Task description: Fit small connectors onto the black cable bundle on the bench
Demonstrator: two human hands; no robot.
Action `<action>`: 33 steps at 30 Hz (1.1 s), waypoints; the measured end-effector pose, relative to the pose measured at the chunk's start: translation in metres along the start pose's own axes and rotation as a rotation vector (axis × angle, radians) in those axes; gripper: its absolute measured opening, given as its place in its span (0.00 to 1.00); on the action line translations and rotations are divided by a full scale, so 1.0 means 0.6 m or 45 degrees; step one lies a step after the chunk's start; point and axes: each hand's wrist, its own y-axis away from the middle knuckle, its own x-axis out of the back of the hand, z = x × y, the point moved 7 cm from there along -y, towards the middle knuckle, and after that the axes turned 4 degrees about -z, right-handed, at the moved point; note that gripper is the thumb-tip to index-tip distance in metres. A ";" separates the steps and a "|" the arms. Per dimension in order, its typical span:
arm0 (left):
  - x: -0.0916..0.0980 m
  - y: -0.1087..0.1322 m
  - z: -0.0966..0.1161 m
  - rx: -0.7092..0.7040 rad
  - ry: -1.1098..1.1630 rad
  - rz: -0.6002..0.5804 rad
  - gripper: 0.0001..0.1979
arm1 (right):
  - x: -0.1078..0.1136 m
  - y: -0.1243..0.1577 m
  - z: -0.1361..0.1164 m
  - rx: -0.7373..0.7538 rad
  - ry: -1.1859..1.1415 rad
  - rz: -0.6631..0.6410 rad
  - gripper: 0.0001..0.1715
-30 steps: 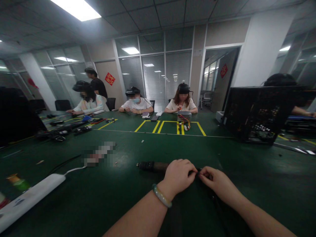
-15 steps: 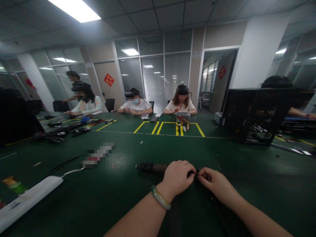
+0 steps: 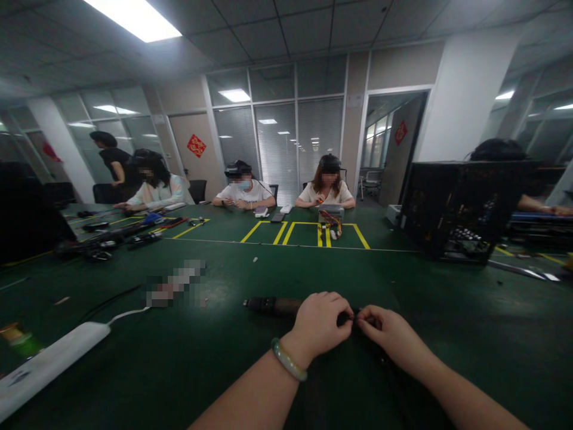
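While neither hand has moved in the last second, the entry stands: left hand [image 3: 324,319] and right hand [image 3: 388,334], fingertips pinched together on a small dark part [image 3: 353,318], just right of the tool [image 3: 273,306] on the counter [image 3: 215,370]. I judge the fine work is still under way.

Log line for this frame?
left hand: pinches small dark part | right hand: pinches same part | dark cylindrical tool: lies on green table
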 end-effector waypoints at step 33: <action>-0.004 -0.002 -0.003 0.006 0.045 0.013 0.06 | -0.009 -0.003 0.013 -0.036 -0.064 0.031 0.10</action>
